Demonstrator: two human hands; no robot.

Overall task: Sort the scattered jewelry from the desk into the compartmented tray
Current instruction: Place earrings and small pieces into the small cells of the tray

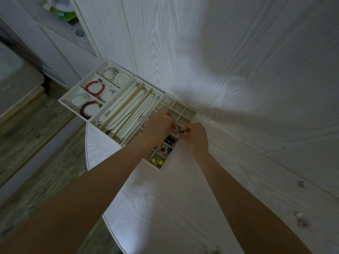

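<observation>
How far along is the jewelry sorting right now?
Mostly done, it seems: bracelets and necklaces lie in their compartments, beads in the grid tray. Both hands, left hand and right hand, pinch a small silvery piece above it. No loose jewelry clearly shows on the desk.

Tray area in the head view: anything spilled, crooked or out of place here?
Nothing spilled. Bracelets and necklaces lie inside their compartments. The odd part: the bracelet tray juts past the desk's edge over the floor. Both hands, left and right, pinch a small item above the grid tray.

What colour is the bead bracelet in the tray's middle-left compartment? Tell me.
Red bracelet, clearest in the head view.
</observation>
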